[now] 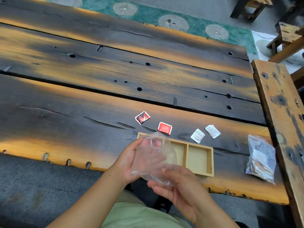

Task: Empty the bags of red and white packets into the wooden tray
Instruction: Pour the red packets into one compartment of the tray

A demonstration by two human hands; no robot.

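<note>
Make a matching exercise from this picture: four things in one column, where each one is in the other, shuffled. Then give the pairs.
1. clear bag
2. packed bag
3. wooden tray
4. white packets

A. on the table just beyond the tray's right end
B. partly hidden behind the clear bag
C. held by the left hand and right hand
D. lying at the table's far right

Pairs: 1-C, 2-D, 3-B, 4-A

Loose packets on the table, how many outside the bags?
4: red and black packet, red packet beyond the wooden tray; left white packet, right white packet to their right. Others may hide behind the held bag.
</note>
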